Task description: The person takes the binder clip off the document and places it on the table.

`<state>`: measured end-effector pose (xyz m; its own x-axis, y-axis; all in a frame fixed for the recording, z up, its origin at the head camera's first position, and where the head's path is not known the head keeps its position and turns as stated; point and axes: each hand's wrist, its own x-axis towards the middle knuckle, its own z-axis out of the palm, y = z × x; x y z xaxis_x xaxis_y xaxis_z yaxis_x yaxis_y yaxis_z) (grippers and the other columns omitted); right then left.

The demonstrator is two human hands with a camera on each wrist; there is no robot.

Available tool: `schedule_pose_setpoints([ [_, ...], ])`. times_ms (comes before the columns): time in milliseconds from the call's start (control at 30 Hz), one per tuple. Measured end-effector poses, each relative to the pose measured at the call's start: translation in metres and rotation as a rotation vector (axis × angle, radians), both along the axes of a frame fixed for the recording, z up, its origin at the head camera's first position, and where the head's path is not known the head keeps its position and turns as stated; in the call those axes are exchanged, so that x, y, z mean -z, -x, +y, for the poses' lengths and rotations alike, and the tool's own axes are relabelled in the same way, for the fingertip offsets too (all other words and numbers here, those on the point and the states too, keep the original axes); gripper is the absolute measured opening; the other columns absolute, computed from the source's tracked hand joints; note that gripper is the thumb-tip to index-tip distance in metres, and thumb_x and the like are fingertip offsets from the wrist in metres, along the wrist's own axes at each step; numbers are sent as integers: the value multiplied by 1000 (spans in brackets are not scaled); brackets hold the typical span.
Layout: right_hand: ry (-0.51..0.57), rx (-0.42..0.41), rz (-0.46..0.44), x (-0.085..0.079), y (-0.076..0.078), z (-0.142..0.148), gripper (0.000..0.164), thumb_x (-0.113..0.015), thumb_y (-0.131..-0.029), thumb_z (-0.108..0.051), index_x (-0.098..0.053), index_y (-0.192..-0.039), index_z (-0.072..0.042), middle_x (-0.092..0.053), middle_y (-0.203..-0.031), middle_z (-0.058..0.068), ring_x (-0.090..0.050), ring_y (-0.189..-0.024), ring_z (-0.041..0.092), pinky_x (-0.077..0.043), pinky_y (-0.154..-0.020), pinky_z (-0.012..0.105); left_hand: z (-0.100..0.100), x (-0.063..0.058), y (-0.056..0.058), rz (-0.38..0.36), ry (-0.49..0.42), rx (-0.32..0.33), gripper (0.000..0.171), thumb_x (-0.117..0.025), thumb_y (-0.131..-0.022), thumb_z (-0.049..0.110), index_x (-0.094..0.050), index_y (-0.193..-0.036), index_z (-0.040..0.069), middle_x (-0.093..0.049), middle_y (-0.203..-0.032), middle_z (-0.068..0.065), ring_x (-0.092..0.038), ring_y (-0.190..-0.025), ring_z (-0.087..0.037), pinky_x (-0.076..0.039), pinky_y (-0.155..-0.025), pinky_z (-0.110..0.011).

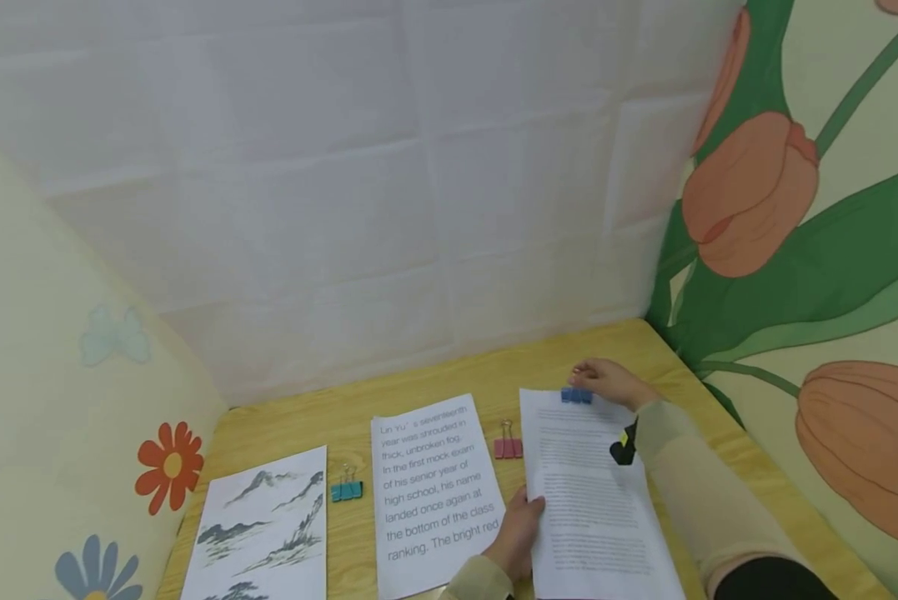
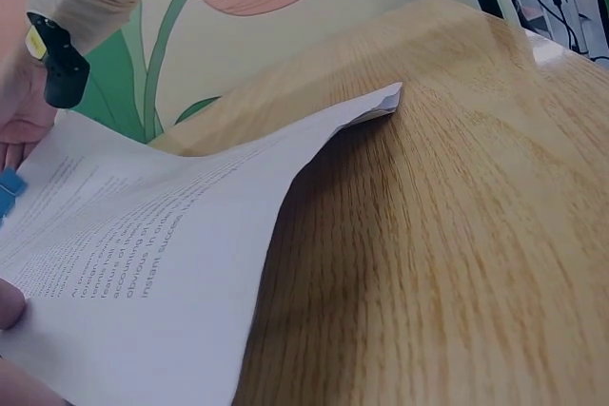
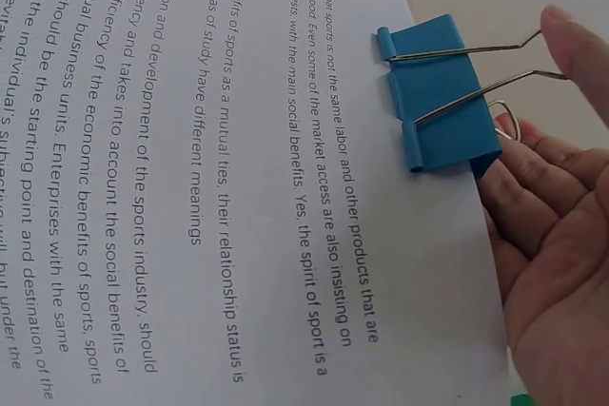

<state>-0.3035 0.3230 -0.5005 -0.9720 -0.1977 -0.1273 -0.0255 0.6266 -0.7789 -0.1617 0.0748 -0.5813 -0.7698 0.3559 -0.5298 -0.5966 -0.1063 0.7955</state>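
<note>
A stack of printed sheets [image 1: 587, 500] is held at its left edge by my left hand [image 1: 514, 533], the thumb [image 2: 9, 307] lying over the front. In the left wrist view the sheets bend, and their lower edge rises off the wood. A blue binder clip [image 3: 442, 92] sits on the top edge of the stack, its wire handles pointing away from the text. My right hand [image 1: 615, 382] is at those handles: the thumb [image 3: 569, 40] touches the tip of the front one, with the fingers behind the rear loop.
On the wooden table [image 1: 351, 567], left of the stack, are a pink binder clip [image 1: 508, 448], large-print sheets [image 1: 433, 500], a teal binder clip [image 1: 347, 491] and a landscape picture sheet [image 1: 268, 517]. A white sheet [image 1: 328, 208] hangs behind; a flower-painted wall [image 1: 794, 333] stands at the right.
</note>
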Motion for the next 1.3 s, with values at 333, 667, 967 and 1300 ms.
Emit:
schedule_pose_setpoints([
  [333,78,16,-2,0,2,-1,48,-63,-104,-22,-54,-135,14,-64,-127,25,-58,-121,41,-42,-107,60,-3,-3,3,11,37,-6,50,-42,-108,19,-36,-156,4,-69,-111,-6,-70,-94,-23,-58,-81,-40],
  [667,103,32,75,1,6,5,50,-62,-105,-23,-53,-134,17,-66,-126,28,-59,-121,41,-45,-105,57,-1,-3,4,38,42,-2,48,-43,-108,17,-38,-153,1,-68,-111,-6,-69,-94,-22,-57,-82,-39],
  [967,110,80,91,3,-1,6,54,-59,-107,-29,-51,-137,15,-61,-132,30,-55,-126,45,-45,-105,58,-3,2,3,14,68,32,48,-44,-109,18,-39,-153,3,-68,-112,-4,-69,-95,-21,-56,-83,-38],
  [1300,187,161,150,3,1,6,55,-57,-107,-27,-47,-141,16,-57,-137,34,-56,-126,47,-45,-106,55,-1,3,5,35,42,13,47,-45,-108,19,-41,-153,3,-68,-109,-6,-68,-92,-21,-56,-80,-36],
])
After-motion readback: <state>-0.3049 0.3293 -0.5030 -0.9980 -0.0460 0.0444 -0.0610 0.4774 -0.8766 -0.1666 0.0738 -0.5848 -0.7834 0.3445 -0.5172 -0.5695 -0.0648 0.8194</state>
